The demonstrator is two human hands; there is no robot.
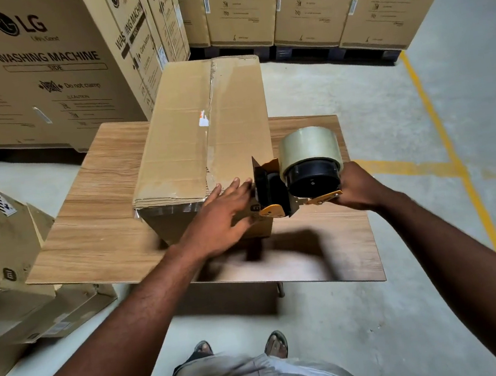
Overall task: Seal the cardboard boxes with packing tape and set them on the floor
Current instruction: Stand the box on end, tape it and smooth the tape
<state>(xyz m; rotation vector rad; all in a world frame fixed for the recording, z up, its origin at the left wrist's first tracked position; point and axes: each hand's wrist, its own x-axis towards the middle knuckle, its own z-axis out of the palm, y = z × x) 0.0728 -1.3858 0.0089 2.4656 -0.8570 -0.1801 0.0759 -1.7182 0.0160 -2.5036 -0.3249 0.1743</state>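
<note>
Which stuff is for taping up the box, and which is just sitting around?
For the job:
cardboard box
tape dispenser, gripped by the right hand
left hand, flat on the box's near edge
table under the box

Just sitting around:
washing machine cartons
pallets
yellow floor line

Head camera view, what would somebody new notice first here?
First the long cardboard box lying on the wooden table at centre, clear tape shining along its top seam. At its near right corner the right hand grips a tape dispenser with a fat clear roll, the left hand flat on the box's near edge. Tall washing machine cartons stand behind.
</note>
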